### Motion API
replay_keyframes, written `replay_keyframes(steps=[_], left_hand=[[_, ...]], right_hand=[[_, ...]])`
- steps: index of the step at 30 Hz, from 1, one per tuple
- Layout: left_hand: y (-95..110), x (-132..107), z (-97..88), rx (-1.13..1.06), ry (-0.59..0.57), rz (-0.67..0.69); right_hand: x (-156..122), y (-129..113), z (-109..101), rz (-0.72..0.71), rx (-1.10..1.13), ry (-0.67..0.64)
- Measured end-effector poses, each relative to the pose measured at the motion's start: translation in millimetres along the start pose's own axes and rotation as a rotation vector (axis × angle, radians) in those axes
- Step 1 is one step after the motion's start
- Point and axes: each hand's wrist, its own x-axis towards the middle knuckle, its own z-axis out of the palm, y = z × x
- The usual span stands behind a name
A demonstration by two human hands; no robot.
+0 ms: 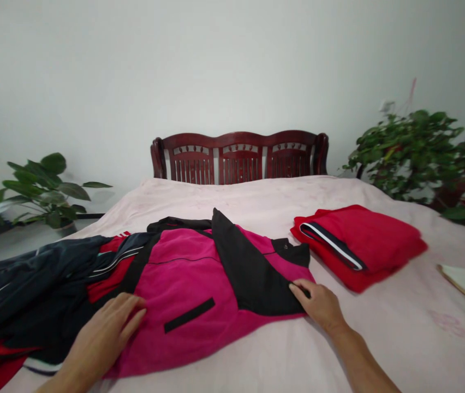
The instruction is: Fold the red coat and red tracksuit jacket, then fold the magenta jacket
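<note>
Pinning jacket (175, 278) spread on bed (224, 199): left grip (103, 333) open, palm flat on pink front (187, 284). Right grip (318, 305) curled over black flap (249, 273) edge, hold unclear. Folded red garment (359, 245) sits right of jacket.

Bright, pretty flat light here. The white wall (232, 71) glows evenly, fading a bit grey toward the top corners, and I honestly can't tell where the light comes from. Shadows are soft, just a faint dark band along the folded red clothes (363, 245) on the bedspread (400, 327). Wide-angle stretching is obvious: the bed edges bow outward and the right hand (318, 305) looks oversized. Sharpness is okay in the middle, but the leaves of the potted plant (408, 153) go a little soft.
</note>
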Motion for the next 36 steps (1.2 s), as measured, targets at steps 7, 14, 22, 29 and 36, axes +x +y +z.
replay_keyframes(steps=[7, 14, 22, 29, 36], left_hand=[[24, -22, 43.4, 0.120, 0.000, 0.093], [-3, -38, 46.1, -0.006, 0.021, 0.266], [-41, -20, 50.9, -0.272, 0.312, -0.187], [-26, -8, 52.5, -0.060, 0.293, -0.045], [-1, -10, 70.6, 0.091, 0.136, 0.147]], right_hand=[[-2, 15, -14, -0.037, 0.001, 0.028], [-1, 16, -19, 0.030, -0.084, -0.091], [-2, 9, -14, 0.121, -0.069, -0.024], [1, 14, -5, 0.151, -0.150, -0.052], [-3, 8, -6, 0.163, -0.225, -0.050]])
